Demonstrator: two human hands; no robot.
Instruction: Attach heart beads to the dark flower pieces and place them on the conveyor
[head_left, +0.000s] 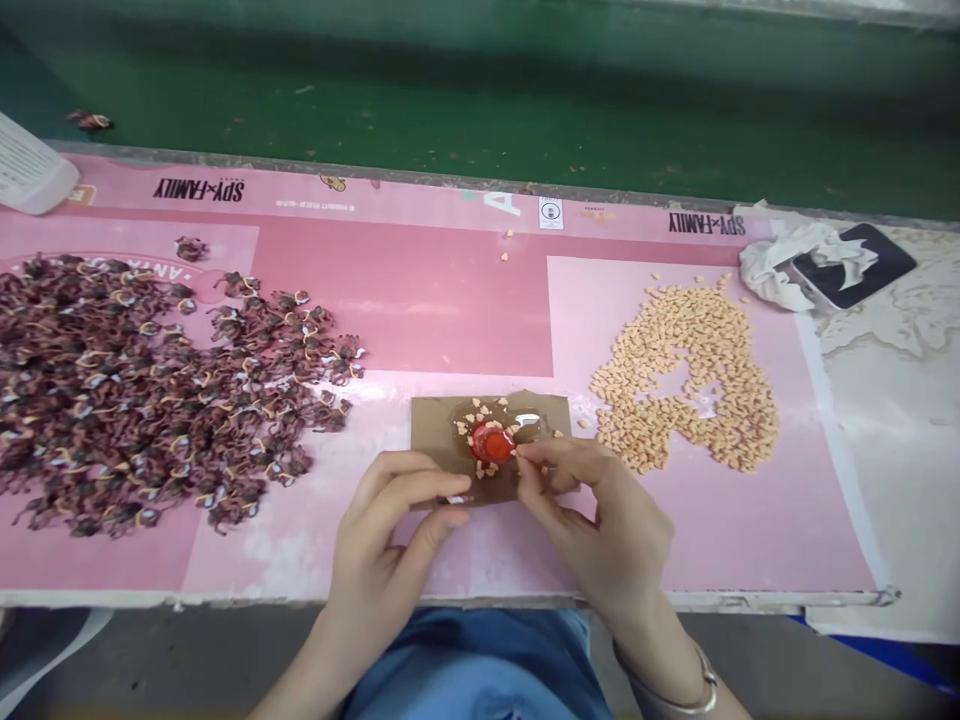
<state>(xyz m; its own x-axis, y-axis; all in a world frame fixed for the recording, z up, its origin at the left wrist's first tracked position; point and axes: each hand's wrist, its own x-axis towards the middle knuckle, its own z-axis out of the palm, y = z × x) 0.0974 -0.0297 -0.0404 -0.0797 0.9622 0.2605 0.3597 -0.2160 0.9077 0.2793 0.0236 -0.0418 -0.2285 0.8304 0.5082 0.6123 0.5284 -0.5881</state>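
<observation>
A brown rectangular sheet [431, 425] lies before me, with a small red cap-like disc [495, 445] in a wet, glossy patch. Several small tan heart-like pieces [480, 404] are scattered around the disc. My left hand [405, 520] is at the sheet's lower left edge, thumb and fingers closed around a small whitish piece [456, 498], mostly hidden. At the disc's right side, my right hand [600, 510] is closed in a pinch, its fingertips at a tiny tan piece [515, 453] touching or very near the disc.
To the left spreads a large heap of dark maroon, stringy pieces [150, 400]. A pile of tan pieces [690, 370] lies to the right. Behind it are crumpled white tissue [780, 265] and a dark tray [877, 260]. A white bottle [34, 170] lies at the far left.
</observation>
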